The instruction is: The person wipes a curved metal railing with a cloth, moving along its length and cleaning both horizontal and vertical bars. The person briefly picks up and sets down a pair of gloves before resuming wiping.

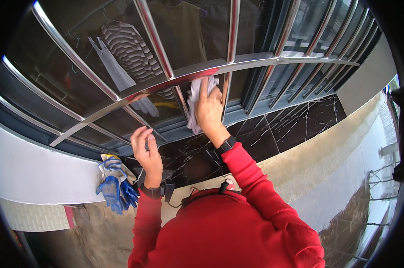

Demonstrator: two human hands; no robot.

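Note:
My right hand [210,109] holds a crumpled pale cloth [195,97] just under the horizontal rail of a metal window grille [202,68], between two upright bars. The index finger points up along the cloth, whose lower end hangs down by the window frame. To the left, my left hand [147,152] is raised with its fingers parted and a little bent, near the lower end of a grille bar. It holds nothing. Both wrists wear dark bands. Behind the bars is dark window glass.
Blue-and-white work gloves [116,184] hang at the left end of the dark marble-patterned ledge [255,130]. Through the glass, a striped top [131,47] and other clothes hang on hangers. A white wall [38,164] stands at the left; a wet concrete floor [329,181] lies at the right.

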